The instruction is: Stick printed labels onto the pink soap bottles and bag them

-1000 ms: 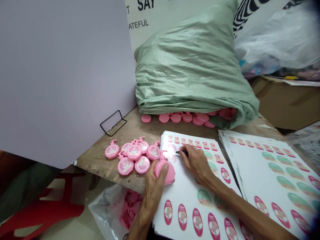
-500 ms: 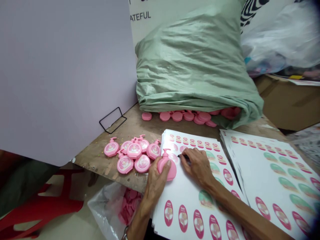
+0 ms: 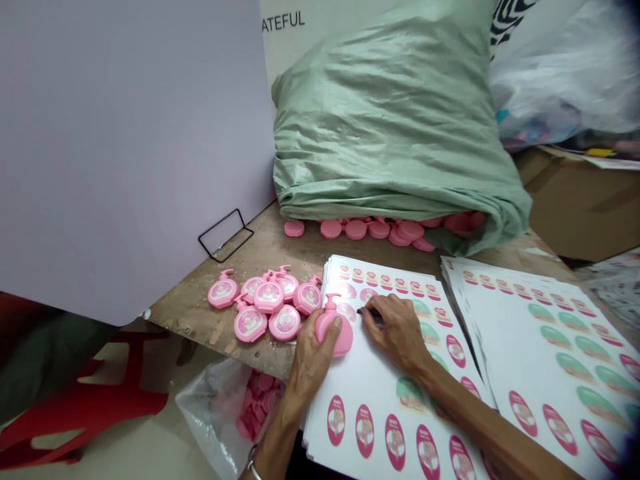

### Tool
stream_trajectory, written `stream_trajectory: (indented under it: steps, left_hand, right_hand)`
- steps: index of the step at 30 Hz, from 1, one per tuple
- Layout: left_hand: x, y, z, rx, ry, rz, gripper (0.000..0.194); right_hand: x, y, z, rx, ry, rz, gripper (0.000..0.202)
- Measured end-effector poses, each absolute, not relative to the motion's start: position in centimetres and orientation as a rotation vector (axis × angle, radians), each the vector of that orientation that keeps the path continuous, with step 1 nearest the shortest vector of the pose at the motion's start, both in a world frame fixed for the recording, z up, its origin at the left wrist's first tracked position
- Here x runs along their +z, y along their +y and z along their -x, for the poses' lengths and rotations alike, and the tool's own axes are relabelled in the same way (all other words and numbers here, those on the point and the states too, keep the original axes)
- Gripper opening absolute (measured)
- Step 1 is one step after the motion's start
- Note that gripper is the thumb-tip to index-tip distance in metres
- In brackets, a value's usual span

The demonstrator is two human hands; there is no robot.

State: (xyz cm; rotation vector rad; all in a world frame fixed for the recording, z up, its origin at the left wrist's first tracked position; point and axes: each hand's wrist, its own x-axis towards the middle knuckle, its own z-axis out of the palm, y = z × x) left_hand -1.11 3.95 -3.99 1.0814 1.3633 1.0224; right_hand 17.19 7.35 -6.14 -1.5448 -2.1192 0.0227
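My left hand [image 3: 311, 353] is closed around a pink toy pump bottle [image 3: 343, 341], with the thumb across its plain face and the nozzle pointing up. It rests over the left edge of a stack of sticker sheets [image 3: 367, 363]. To the right, my right hand [image 3: 397, 333] pinches a small dark pointed tool [image 3: 359, 311], whose kind I cannot make out. Its tip is beside a round pink sticker [image 3: 346, 312] on the top sheet. Left of my hands lie several pink toy bottles [image 3: 269, 296] with round stickers on their faces.
A large green sack [image 3: 390, 127] stands at the back, with plain pink bottles [image 3: 356, 230] at its mouth. Another sticker-sheet stack [image 3: 530, 360] lies on the right. Below the table edge hangs a plastic bag [image 3: 207, 407] of pink pieces. A black wire stand [image 3: 226, 235] is by the pale panel.
The camera view has shifted slightly. Both hands keep nearly the same place, still holding the pink toy pump bottle and the small dark tool.
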Motion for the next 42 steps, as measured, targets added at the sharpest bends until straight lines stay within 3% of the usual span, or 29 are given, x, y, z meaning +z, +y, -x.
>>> stream_trajectory:
  steps: [13, 24, 28, 35, 42]
  left_hand:
    - [-2.4, 1.2, 0.9, 0.95, 1.165, -1.327, 0.035]
    - [-2.8, 1.3, 0.8, 0.883, 1.165, -1.338, 0.035]
    - [-2.9, 1.1, 0.6, 0.934, 1.098, -1.132, 0.034]
    - [-1.1, 1.6, 1.6, 1.051, 0.894, -0.441, 0.063]
    - [-0.5, 1.6, 2.1, 1.113, 0.909, -0.364, 0.057]
  right_hand:
    - [-4.6, 8.9, -17.0, 0.441, -1.971, 1.812, 0.02]
    - [-1.4, 11.7, -17.2, 1.318, -1.627, 1.507, 0.041]
    - [1.3, 10.4, -17.7, 1.344, -1.55, 1.367, 0.035]
    - [2.1, 5.4, -16.3, 1.16, -1.784, 1.368, 0.029]
    - [2.1, 4.3, -14.7, 0.951, -1.935, 1.317, 0.024]
